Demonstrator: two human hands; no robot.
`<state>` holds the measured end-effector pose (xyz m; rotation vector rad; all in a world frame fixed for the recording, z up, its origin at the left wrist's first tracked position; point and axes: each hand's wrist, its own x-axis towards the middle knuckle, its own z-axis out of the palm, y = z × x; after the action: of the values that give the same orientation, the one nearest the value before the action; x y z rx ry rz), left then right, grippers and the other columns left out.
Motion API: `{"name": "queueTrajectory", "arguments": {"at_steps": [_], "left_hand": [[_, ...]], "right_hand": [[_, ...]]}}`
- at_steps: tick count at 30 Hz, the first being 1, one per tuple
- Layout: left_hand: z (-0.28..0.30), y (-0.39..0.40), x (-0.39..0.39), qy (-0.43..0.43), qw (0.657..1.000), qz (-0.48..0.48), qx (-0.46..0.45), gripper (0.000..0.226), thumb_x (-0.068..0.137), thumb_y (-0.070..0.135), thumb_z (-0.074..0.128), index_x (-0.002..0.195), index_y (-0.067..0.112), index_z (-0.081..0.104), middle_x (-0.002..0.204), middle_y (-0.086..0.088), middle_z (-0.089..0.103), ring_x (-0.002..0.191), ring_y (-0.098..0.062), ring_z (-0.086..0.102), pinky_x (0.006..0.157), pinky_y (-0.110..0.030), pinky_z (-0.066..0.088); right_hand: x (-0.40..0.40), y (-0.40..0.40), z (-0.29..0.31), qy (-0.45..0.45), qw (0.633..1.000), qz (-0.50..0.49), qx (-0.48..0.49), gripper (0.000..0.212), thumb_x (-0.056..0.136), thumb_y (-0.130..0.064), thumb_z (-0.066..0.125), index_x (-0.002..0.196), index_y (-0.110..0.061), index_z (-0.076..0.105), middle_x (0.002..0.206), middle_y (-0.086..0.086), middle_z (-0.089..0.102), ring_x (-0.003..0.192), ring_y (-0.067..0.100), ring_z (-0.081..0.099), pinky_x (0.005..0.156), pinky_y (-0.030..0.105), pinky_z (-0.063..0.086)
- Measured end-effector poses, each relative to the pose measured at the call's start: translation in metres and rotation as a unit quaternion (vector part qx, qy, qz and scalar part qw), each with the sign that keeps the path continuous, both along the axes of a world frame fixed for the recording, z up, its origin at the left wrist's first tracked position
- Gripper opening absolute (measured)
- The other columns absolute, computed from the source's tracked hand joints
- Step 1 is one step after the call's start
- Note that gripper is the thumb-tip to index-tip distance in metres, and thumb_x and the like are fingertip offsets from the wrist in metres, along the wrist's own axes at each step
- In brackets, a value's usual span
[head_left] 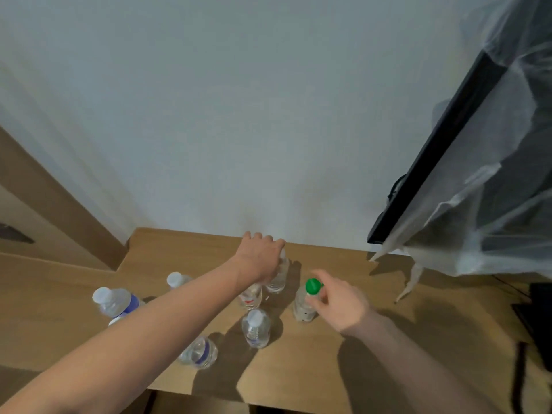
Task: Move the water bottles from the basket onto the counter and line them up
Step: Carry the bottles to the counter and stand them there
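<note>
Several clear water bottles stand on the wooden counter (343, 377). My left hand (259, 258) reaches far across and grips the top of the rear clear bottle (279, 277) close to the wall. My right hand (339, 303) pinches the neck of a green-capped bottle (304, 303) that stands on the counter. Between my arms stands a white-capped bottle (256, 328), and a red-labelled bottle (251, 295) shows under my left wrist. Left of my forearm are a blue-labelled bottle (115, 301), another white cap (175, 279), and a blue-banded bottle (199, 352) partly hidden by the arm. No basket is in view.
A dark flat screen wrapped in clear plastic (466, 162) leans over the counter's right rear. A dark object and cable (534, 321) sit at the far right edge. The white wall (239, 130) backs the counter; its front edge runs along the bottom.
</note>
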<state>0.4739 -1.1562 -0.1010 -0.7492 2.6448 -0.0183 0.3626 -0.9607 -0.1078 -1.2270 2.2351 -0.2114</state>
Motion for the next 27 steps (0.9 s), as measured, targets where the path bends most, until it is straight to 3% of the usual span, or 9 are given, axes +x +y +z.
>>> {"name": "queueTrajectory", "arguments": {"at_steps": [7,15,21,27], "left_hand": [[0.066,0.039,0.049,0.147,0.988,-0.041,0.015,0.044,0.106,0.042,0.043,0.148,0.029,0.043,0.148,0.001,0.052,0.131,-0.026,0.051,0.116,-0.041,0.035],[0.104,0.172,0.05,0.254,0.959,-0.099,0.072,0.05,0.104,0.046,0.048,0.153,0.038,0.04,0.164,0.009,0.03,0.147,-0.017,0.033,0.121,-0.032,0.028],[0.066,0.314,0.0,0.217,0.958,-0.172,0.08,0.066,0.103,0.057,0.041,0.163,0.04,0.018,0.172,0.006,-0.018,0.16,-0.022,-0.007,0.122,-0.034,-0.002],[0.048,0.466,-0.047,0.177,0.943,-0.271,0.08,0.071,0.103,0.063,0.034,0.164,0.039,0.005,0.166,0.002,-0.034,0.154,-0.024,-0.028,0.123,-0.041,-0.014]], "right_hand": [[0.008,0.079,0.043,-0.027,0.995,-0.067,-0.062,0.07,0.103,-0.056,0.055,0.162,-0.051,0.017,0.163,-0.02,0.034,0.138,0.009,0.052,0.114,0.042,0.049],[-0.001,0.238,0.089,0.02,0.986,-0.154,-0.055,0.074,0.103,-0.058,0.053,0.162,-0.056,0.008,0.172,-0.028,-0.003,0.161,0.009,0.01,0.13,0.047,0.023],[0.002,0.403,0.095,0.044,0.97,-0.235,-0.036,0.072,0.106,-0.058,0.047,0.166,-0.049,0.007,0.173,-0.023,-0.014,0.163,0.015,-0.007,0.133,0.044,0.01],[0.013,0.573,0.08,0.069,0.938,-0.34,0.028,0.077,0.105,-0.066,0.038,0.167,-0.046,-0.003,0.173,-0.012,-0.023,0.161,0.024,-0.021,0.133,0.051,0.0]]}}
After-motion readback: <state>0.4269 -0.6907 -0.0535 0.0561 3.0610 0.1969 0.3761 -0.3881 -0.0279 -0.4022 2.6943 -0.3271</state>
